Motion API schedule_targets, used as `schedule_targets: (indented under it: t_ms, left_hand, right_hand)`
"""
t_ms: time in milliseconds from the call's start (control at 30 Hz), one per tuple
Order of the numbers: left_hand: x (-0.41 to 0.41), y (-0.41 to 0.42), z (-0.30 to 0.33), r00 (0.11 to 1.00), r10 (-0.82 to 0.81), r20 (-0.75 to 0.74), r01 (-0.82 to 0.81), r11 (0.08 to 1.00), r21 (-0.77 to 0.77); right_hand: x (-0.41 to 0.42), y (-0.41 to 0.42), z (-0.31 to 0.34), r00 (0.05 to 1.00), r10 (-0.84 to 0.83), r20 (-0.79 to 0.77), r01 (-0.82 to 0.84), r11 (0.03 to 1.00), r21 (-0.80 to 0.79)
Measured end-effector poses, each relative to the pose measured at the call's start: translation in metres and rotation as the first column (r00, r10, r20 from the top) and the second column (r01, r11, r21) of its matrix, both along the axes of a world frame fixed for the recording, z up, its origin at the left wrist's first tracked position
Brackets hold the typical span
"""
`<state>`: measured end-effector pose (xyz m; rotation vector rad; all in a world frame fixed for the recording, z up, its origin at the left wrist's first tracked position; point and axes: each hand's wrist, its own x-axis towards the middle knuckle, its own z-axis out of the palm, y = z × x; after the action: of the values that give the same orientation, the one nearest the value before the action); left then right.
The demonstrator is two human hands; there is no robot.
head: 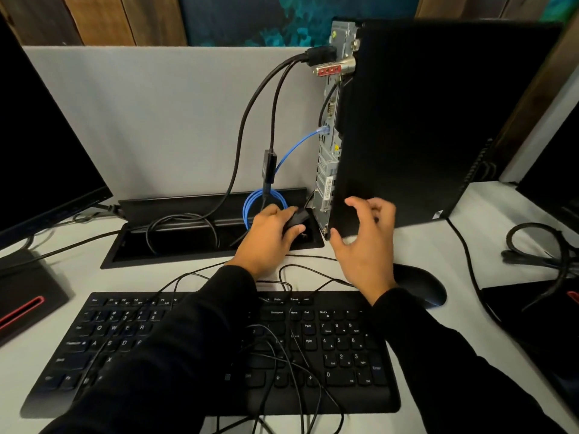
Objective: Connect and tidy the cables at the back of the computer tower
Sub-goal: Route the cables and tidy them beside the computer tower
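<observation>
The computer tower (423, 120) is stood upright on the desk (470, 245), just right of and behind the grip, with its grey back panel turned toward the left. The keyboard (329, 339) is laid nearer the person than the grip, with thin black wires (282, 355) draped across it. The open cable tray (175, 242) is sunk into the desk, reaching left from the grip. A coiled blue cable (250, 205) is seen just behind the grip, its plug seated in the back panel above. A black plug (296, 219) is gripped by the left hand (269, 238) at the tray's right end, beside the tower's base. The right hand (365, 242) is held open, fingers spread, holding nothing.
</observation>
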<state>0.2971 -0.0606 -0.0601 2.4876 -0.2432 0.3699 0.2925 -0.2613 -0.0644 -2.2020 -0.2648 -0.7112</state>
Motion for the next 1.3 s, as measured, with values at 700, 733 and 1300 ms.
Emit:
schedule_targets:
  t_ms: [700, 733, 1300]
  left_hand:
    - [0.02, -0.012, 0.009, 0.986, -0.134, 0.103, 0.147, 0.98, -0.132]
    - [0.022, -0.011, 0.01, 0.986, -0.132, 0.103, 0.144, 0.983, -0.118]
    - [-0.048, 0.02, 0.031, 0.983, -0.179, 0.033, 0.179, 0.984, -0.003]
  right_hand:
    - [-0.003, 0.003, -0.001, 0.995, -0.078, -0.062, 0.058, 0.957, -0.283]
    - [-0.003, 0.003, -0.001, 0.995, -0.077, -0.062, 0.057, 0.958, -0.282]
    - [-0.009, 0.004, 0.005, 0.993, -0.101, -0.055, 0.08, 0.951, -0.297]
